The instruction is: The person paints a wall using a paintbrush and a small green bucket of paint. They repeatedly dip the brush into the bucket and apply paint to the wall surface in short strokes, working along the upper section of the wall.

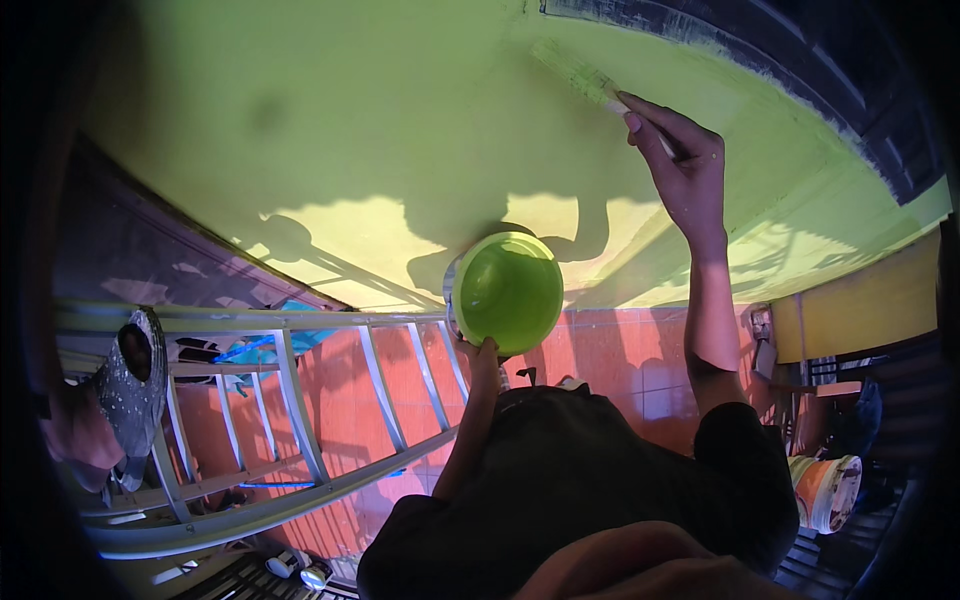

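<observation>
My right hand (pixel 681 154) grips the handle of a paintbrush (pixel 589 84), its bristles loaded with light green paint and laid against the wall. The wall (pixel 360 112) is painted lime green, with a slightly different shade around the brush. Below, my left hand (pixel 484 354) holds a bucket (pixel 510 292) by its lower rim. Green paint coats the inside of this bucket, which is tilted towards me in the view. A dark panelled frame (pixel 832 82) borders the green paint at the upper right, and its edge carries whitish smears.
An aluminium ladder (pixel 304 420) stands at the left, with a paint-spotted grey cloth (pixel 135 405) hung over it. Reddish tiles (pixel 622 367) cover the floor. A paint-stained bucket (pixel 829 491) is at the lower right. Small white containers (pixel 300 570) sit at the lower left.
</observation>
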Motion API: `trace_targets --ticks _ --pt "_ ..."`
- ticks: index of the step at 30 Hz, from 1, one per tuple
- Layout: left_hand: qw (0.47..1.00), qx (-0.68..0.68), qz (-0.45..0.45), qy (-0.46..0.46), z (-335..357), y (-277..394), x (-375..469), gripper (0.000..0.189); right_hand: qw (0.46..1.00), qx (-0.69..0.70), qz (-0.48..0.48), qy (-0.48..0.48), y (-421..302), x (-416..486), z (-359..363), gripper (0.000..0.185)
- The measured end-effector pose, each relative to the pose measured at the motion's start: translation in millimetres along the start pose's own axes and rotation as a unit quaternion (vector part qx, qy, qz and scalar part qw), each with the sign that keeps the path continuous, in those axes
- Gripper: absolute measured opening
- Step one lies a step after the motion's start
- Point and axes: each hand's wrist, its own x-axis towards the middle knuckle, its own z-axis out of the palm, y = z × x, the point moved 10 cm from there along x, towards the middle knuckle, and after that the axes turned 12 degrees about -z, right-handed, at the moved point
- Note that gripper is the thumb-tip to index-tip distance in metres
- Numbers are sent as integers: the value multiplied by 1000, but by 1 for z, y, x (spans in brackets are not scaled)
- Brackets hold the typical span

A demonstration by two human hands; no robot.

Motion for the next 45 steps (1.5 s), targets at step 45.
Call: trace_targets --ticks 45 --pt "997 78 -13 -26 9 7 18 55 815 -568 92 67 -16 -15 -163 20"
